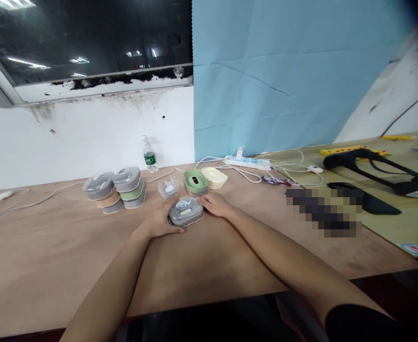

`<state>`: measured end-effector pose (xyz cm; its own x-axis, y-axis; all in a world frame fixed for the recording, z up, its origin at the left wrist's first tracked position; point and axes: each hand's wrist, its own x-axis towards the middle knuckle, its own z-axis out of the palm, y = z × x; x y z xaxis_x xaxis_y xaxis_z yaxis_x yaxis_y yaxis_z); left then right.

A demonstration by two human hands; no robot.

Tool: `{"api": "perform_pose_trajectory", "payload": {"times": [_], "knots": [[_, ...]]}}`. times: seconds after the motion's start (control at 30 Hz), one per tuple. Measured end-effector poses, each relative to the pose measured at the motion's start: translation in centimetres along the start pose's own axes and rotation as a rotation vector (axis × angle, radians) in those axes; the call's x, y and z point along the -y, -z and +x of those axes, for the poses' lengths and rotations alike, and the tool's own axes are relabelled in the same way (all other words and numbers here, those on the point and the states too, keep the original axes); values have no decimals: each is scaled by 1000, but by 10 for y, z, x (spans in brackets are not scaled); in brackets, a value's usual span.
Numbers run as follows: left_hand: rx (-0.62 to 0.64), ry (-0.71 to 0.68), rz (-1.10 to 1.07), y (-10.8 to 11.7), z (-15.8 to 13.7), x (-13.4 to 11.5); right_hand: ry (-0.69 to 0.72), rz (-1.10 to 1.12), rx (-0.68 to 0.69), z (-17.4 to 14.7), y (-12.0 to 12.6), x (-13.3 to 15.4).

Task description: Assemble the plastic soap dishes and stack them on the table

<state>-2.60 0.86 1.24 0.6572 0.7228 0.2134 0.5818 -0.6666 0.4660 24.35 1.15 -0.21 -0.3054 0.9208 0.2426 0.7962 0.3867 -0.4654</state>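
Observation:
A rounded grey plastic box (186,212) with a glossy lid, a round label and a pale slot on top rests on the table before me. My left hand (160,219) curves round its left side, thumb along the front edge. At its right rear corner, my right hand (214,204) grips with the fingertips. Just behind it stand a green box (195,179) with a dark opening, a pile of cream plastic pieces (214,177) and clear plastic covers (168,187).
To the left are two stacks of similar boxes, one at the far side (99,186) and one nearer (128,180). A water bottle (150,156) stands against the wall. A power strip (247,162) with cables lies at the back. On the right is a black frame-like object (383,172).

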Motion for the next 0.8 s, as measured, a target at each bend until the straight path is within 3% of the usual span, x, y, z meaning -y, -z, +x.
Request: {"api": "perform_pose_trajectory", "payload": {"times": [0.17, 0.27, 0.4, 0.53, 0.67, 0.8], "knots": [[-15, 23, 8, 0, 0, -3, 11, 7, -15, 0, -1, -2], [-90, -26, 50, 4, 0, -5, 16, 18, -14, 1, -2, -5], [-254, -85, 114, 13, 1, -2, 13, 57, -15, 2, -3, -9], [-531, -82, 162, 22, -2, 10, 34, 69, -14, 2, -4, -11], [-812, 90, 190, 27, -6, 17, 1, 44, -4, 2, -4, -10], [-861, 392, 203, 30, -7, 14, -8, 33, 12, 1, -3, -7]]}}
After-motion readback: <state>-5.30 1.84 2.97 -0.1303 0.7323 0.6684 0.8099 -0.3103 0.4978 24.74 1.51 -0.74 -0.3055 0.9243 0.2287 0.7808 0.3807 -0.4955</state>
